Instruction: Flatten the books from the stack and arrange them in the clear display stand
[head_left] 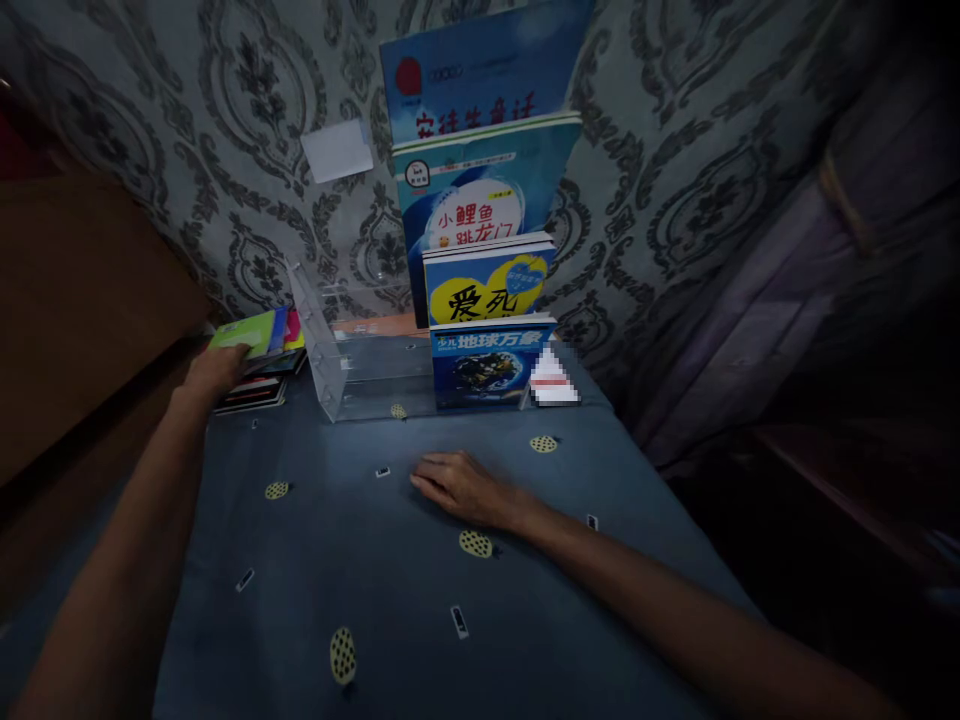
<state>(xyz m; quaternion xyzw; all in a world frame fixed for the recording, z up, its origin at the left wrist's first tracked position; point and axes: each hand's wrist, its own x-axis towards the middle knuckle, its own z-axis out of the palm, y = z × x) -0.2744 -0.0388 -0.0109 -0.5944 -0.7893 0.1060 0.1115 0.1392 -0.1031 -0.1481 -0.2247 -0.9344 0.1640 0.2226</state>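
At the far left, my left hand (217,370) is closed at the near edge of a green-covered book (246,333), which lies on top of a small stack of books (259,393). Part of its fingers is hidden. My right hand (461,488) rests on the blue tablecloth (390,560), palm down, fingers loosely bent and holding nothing. Beyond it stands a clear stepped book rack (319,345). Its right side bears upright books in tiers: a blue earth book (480,370) in front, a yellow-and-blue book (487,285), a teal book (484,195) and a tall blue book (487,65) behind.
A brown cardboard box (82,320) stands at the left, close to my left arm. Patterned wallpaper (255,90) with a white paper (337,151) on it rises behind the rack. A pale curtain (750,290) hangs past the table's right edge.
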